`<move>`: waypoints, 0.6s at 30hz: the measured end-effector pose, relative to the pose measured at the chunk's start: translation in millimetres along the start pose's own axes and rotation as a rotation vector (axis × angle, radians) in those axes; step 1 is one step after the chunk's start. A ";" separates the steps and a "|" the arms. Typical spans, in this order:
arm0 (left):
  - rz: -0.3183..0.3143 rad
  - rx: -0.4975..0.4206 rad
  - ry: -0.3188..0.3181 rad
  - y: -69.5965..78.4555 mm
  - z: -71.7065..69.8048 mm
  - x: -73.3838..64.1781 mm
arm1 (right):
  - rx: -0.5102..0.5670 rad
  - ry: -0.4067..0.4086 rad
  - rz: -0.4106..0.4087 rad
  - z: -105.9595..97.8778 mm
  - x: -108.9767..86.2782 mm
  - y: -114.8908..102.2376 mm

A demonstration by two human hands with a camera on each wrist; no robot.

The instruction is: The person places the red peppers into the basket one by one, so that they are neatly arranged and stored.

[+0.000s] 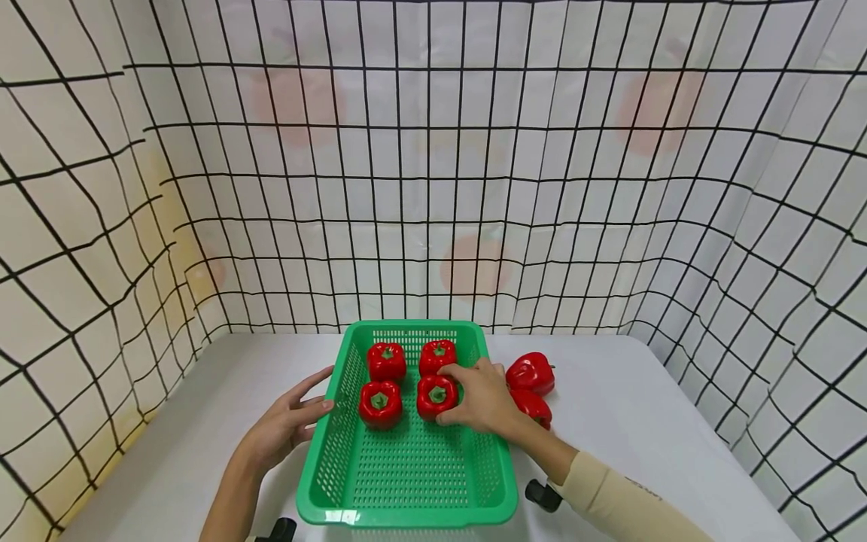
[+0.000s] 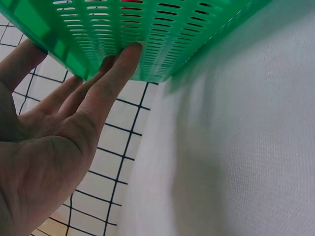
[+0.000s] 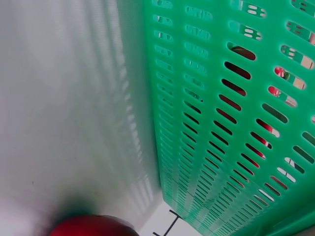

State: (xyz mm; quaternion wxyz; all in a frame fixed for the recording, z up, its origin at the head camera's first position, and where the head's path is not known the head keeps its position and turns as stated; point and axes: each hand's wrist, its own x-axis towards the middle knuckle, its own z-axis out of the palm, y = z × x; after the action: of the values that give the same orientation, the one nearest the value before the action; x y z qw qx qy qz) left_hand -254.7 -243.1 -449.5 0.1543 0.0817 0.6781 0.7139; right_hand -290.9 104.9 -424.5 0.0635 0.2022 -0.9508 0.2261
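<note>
A green plastic basket (image 1: 406,518) with slotted walls stands on the white table. Two rows of red bell peppers sit in its far half, stems up. My right hand (image 1: 484,397) reaches over the basket's right wall, thumb and fingers pinching the near right pepper (image 1: 433,398). Left of it sits another pepper (image 1: 380,405), with one more pepper (image 1: 386,362) behind and a fourth pepper (image 1: 436,357) at the back right. At the basket's left wall my left hand (image 1: 281,429) has its fingers extended, fingertips right against the slotted side (image 2: 133,29).
Outside the basket on the right lie a red pepper (image 1: 531,373) and another pepper (image 1: 532,407), partly behind my right arm. A black wire grid (image 1: 427,181) over white sheeting encloses the table (image 1: 630,436) at the back and both sides.
</note>
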 end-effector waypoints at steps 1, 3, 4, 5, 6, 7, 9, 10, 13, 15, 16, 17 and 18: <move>0.004 0.002 -0.006 -0.2 -0.1 0.1 | -0.003 -0.001 -0.001 -0.2 -0.2 -0.2; 0.008 0.005 -0.015 -0.5 -0.3 0.3 | -0.014 -0.003 -0.006 -0.5 -0.3 -0.4; 0.006 0.003 -0.013 -0.6 -0.6 0.5 | -0.021 -0.004 -0.010 -0.6 -0.2 -0.9; 0.003 -0.001 -0.011 -0.7 -1.0 0.5 | -0.027 -0.005 -0.016 -0.7 -0.1 -1.3; 0.001 -0.004 -0.008 -0.6 -1.3 0.4 | -0.032 -0.005 -0.020 -0.8 0.2 -1.8; -0.004 -0.007 -0.005 -0.6 -1.7 0.2 | -0.039 -0.006 -0.023 -0.4 0.5 -2.0; -0.010 -0.008 0.001 -0.5 -2.2 0.1 | -0.049 -0.006 -0.028 0.5 1.2 -2.0; -0.009 -0.008 0.000 -0.3 -2.3 0.0 | -0.052 -0.005 -0.029 0.8 1.3 -2.0; -0.016 -0.011 0.005 0.0 -1.6 -0.2 | -0.062 -0.008 -0.034 1.7 1.3 -1.0; -0.017 -0.010 0.004 0.3 -1.1 -0.2 | -0.066 -0.009 -0.041 1.3 1.0 -0.9; -0.018 -0.012 0.006 0.4 -0.7 -0.3 | -0.071 -0.011 -0.045 1.0 0.9 -0.9; -0.018 -0.012 0.007 0.4 -0.5 -0.2 | -0.076 -0.013 -0.050 0.8 0.9 -0.9; -0.018 -0.011 0.007 0.3 -0.3 0.0 | -0.081 -0.017 -0.054 0.5 0.9 -0.9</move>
State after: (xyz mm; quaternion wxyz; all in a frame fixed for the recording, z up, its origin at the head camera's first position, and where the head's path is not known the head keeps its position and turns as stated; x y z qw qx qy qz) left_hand -254.9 -243.4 -449.2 0.1588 0.0725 0.6755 0.7164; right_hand -291.3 103.6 -424.5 0.0695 0.2270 -0.9538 0.1839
